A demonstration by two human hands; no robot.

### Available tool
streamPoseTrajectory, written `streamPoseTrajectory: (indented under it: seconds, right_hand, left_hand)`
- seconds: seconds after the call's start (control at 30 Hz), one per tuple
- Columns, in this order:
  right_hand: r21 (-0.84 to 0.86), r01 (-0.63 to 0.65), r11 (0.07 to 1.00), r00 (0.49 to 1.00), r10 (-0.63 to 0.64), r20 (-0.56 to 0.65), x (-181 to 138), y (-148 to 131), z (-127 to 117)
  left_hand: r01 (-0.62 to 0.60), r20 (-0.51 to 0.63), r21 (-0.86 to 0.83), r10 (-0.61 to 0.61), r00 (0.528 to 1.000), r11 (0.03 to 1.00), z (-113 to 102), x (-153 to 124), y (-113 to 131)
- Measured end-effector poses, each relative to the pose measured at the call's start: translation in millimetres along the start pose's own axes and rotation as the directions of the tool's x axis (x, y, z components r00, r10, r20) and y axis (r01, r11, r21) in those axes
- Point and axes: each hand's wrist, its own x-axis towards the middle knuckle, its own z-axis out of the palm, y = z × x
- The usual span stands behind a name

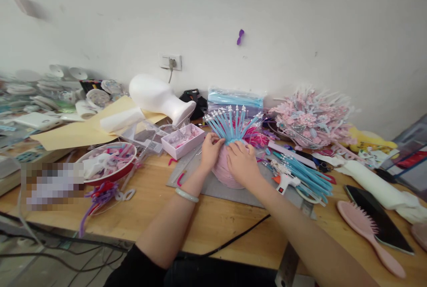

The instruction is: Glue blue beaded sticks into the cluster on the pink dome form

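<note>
A fan-shaped blue pipe-cleaner headpiece [231,132], its stems tipped with white beads, stands upright on a rounded pink form [227,173]. At the left of the stems' base, my left hand [212,147] is closed, thumb and fingers pinching the blue edge. My right hand [243,161] lies over the front of the pink form, its bent fingertips pressed on the blue base. Both hands partly cover the form and the lower stems. A pale bangle [187,195] circles my left wrist.
A grey mat [207,187] lies under the form. Close on the right are a glue gun [285,182] and blue pipe cleaners [310,173]. A lilac box [183,141], a bowl [110,175] and a white foam head [156,95] stand left. Far right lies a pink hairbrush [363,224].
</note>
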Motion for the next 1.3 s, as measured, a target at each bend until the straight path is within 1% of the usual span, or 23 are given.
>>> streamPoseTrajectory:
  seconds: [0.33,0.47,1.03,1.3]
  right_hand:
    - [-0.009,-0.013,1.000,1.000,0.013,-0.016,1.5,-2.4,1.0]
    - [-0.018,-0.011,1.000,1.000,0.011,-0.008,1.8,-3.2,0.9]
    - [0.008,-0.019,1.000,0.999,0.019,-0.028,2.3,-4.5,1.2]
    - [0.008,-0.033,0.999,0.999,0.034,-0.007,2.8,-5.5,2.1]
  left_hand:
    - [-0.037,0.015,-0.003,0.037,0.999,0.999,-1.1,1.5,-5.3]
    - [-0.039,0.015,0.018,0.039,0.999,0.999,-1.6,1.0,-4.7]
    - [-0.027,0.019,-0.005,0.028,0.999,1.000,-1.4,1.1,-3.8]
    - [-0.051,0.026,-0.007,0.051,0.998,0.999,-2.0,0.8,-4.6]
